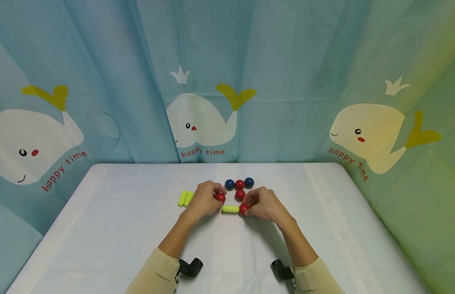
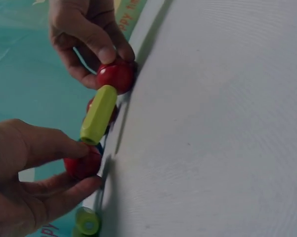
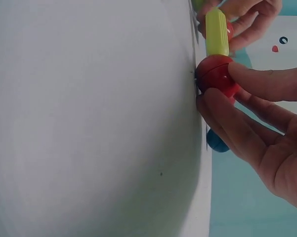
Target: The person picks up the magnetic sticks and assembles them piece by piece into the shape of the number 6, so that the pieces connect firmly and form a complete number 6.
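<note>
My right hand (image 1: 263, 204) pinches a red ball (image 3: 217, 75) between thumb and fingers, low over the table. A ribbed yellow-green stick (image 1: 230, 209) extends leftward from that ball, its end against it. On the other side, my left hand (image 1: 206, 199) holds a second red ball (image 1: 220, 198) between thumb and fingertips. In the left wrist view this ball (image 2: 83, 165) is close to the stick's free end, which has a hole in it. Just beyond the hands lies another red ball (image 1: 240, 194), with one more red ball (image 1: 240, 184) behind it.
Two dark blue balls (image 1: 229, 184) flank the rearmost red ball. Left of my left hand, yellow-green sticks (image 1: 182, 198) lie side by side, partly hidden by it. A white cloth covers the table (image 1: 113, 228); a blue whale-print curtain (image 1: 286, 81) hangs behind.
</note>
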A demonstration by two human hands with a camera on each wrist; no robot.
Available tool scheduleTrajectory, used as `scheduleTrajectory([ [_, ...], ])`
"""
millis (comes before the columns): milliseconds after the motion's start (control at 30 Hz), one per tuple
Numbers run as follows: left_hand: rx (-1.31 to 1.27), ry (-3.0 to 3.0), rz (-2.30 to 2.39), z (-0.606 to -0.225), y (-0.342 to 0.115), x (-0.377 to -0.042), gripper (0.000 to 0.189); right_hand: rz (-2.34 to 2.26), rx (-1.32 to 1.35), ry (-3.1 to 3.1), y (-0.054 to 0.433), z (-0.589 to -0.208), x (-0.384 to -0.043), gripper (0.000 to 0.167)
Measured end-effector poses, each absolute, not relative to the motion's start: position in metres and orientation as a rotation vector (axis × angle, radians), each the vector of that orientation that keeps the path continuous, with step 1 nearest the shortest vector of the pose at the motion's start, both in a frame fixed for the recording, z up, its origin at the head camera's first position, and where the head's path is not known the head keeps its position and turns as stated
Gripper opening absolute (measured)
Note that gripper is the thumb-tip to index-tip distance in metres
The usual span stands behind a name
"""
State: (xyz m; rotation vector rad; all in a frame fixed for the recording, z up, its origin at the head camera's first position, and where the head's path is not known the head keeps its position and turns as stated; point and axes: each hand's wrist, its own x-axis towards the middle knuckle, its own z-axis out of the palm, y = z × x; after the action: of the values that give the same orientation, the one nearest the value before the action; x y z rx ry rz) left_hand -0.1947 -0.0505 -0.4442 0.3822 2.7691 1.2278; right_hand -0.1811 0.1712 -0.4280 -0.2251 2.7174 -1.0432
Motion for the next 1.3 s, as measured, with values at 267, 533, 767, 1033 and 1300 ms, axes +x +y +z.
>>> scheduleTrajectory([
  [267,0.344,2.75,1.117,-0.437,-0.054,-0.192,0.023,-1.029,-0.223,2.746,0.172,-0.427,-0.18,0.018],
  [533,0.313,2.707,1.085,-0.432,-0.054,-0.19,0.019,-1.011,-0.174,2.756,0.175,-0.426,-0.181,0.017],
  [767,0.345,2.709,1.058,-0.431,-0.052,-0.188,0.017,-1.009,-0.194,2.766,0.175,-0.428,-0.183,0.018],
  [1033,0.329,2.7,1.019,-0.43,-0.048,-0.184,0.015,-1.015,-0.198,2.771,0.173,-0.428,-0.182,0.018],
  [1300,0.328,2.694,1.009,-0.429,-0.047,-0.182,0.014,-0.992,-0.187,2.785,0.173,-0.428,-0.181,0.019],
])
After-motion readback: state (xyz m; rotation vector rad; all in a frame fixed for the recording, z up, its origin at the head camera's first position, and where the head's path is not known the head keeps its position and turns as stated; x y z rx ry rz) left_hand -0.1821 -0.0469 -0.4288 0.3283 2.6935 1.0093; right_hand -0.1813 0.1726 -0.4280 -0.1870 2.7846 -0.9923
